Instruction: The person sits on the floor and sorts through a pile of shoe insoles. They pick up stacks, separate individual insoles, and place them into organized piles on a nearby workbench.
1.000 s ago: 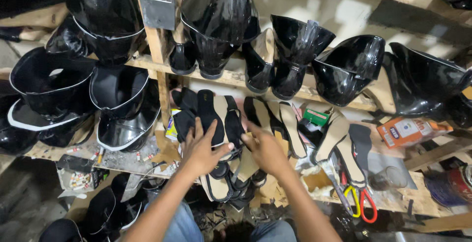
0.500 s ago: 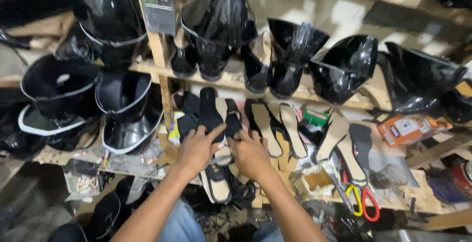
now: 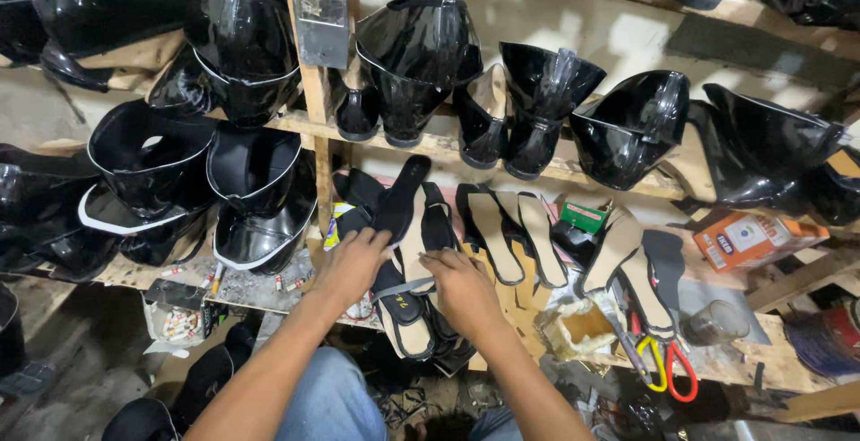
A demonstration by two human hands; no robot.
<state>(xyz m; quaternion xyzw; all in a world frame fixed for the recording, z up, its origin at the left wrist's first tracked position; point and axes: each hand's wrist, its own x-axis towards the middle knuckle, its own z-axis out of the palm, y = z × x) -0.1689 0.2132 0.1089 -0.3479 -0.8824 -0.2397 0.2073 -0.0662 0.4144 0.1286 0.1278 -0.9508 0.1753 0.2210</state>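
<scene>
Hands [image 3: 408,271] rest on shoe soles [image 3: 408,226] (stacked beneath).

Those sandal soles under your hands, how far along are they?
Looks done: shaped tan soles already lean in a row on the wooden shelf. In hand: the left hand and right hand rest on a tan insole with a grey strap across it, amid black soles. Left, seemingly: these pieces lie separate and unjoined, and scissors wait nearby.
</scene>
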